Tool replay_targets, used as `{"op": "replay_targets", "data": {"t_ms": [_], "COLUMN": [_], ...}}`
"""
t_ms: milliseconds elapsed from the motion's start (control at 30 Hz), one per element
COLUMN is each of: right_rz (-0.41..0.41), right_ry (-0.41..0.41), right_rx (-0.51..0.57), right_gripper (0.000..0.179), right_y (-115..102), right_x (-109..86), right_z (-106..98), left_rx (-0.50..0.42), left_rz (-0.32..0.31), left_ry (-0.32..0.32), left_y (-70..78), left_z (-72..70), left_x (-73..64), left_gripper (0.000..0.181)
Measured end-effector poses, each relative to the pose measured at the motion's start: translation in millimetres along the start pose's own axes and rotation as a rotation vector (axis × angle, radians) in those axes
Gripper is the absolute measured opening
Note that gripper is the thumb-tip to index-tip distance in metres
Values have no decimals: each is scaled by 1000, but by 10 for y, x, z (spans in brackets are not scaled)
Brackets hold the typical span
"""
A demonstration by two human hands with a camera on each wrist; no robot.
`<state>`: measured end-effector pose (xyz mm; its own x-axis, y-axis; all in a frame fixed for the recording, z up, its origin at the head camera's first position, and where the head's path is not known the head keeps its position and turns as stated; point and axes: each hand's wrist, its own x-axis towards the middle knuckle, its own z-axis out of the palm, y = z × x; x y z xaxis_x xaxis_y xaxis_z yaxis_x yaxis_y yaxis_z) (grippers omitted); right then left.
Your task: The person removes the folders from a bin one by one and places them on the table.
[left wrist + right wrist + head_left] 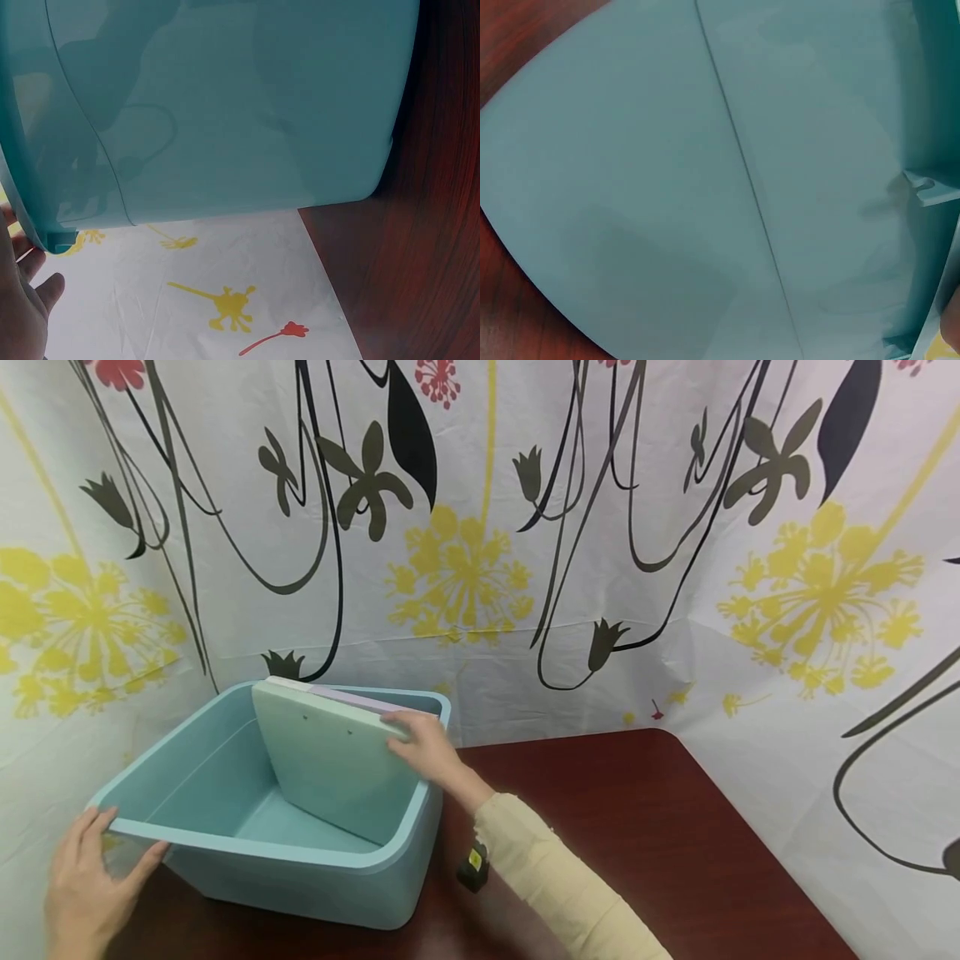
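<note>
A light blue plastic tub [300, 893] stands on the table. Inside it, a pale green folder [322, 760] with two small rivets leans upright, and a lavender and white folder [360, 698] shows behind its top edge. My right hand [429, 747] grips the green folder's upper right corner, thumb on the near face; whether it also holds the lavender one I cannot tell. At the tub's front left corner my left hand [88, 881] holds the rim, also seen in the left wrist view. The right wrist view shows mostly the tub's outer wall [630, 150].
The dark red-brown table [600, 827] extends to the right of the tub. A small black object with a yellow label [474, 867] sits beside the right wrist. Behind the table hangs a white curtain [480, 468] with a flower print.
</note>
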<state>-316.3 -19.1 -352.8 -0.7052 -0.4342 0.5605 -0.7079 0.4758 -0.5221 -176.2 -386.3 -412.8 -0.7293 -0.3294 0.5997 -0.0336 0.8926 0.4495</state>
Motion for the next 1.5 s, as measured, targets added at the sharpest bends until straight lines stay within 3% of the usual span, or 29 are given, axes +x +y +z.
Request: {"op": "replay_targets", "data": {"t_ms": [500, 733, 933, 1033, 1300, 1500], "right_rz": [8, 41, 103, 109, 114, 118], "right_ry": [292, 428, 564, 627, 728, 808], "right_rx": [251, 440, 516, 538, 602, 633], "right_gripper": [29, 29, 29, 29, 31, 32], "right_y": [-120, -429, -661, -670, -415, -393], "right_x": [-63, -141, -207, -223, -243, -334], "right_z": [-134, -373, -565, -612, -663, -808], "left_rx": [-9, -13, -34, -38, -44, -65], "left_rz": [19, 20, 44, 48, 59, 79], "left_ry": [3, 16, 31, 32, 36, 55], "left_y": [-23, -25, -38, -41, -39, -34], "left_z": [5, 6, 4, 1, -2, -4], "left_x": [-10, -14, -13, -19, -17, -15], "left_gripper": [86, 86, 85, 84, 84, 82]}}
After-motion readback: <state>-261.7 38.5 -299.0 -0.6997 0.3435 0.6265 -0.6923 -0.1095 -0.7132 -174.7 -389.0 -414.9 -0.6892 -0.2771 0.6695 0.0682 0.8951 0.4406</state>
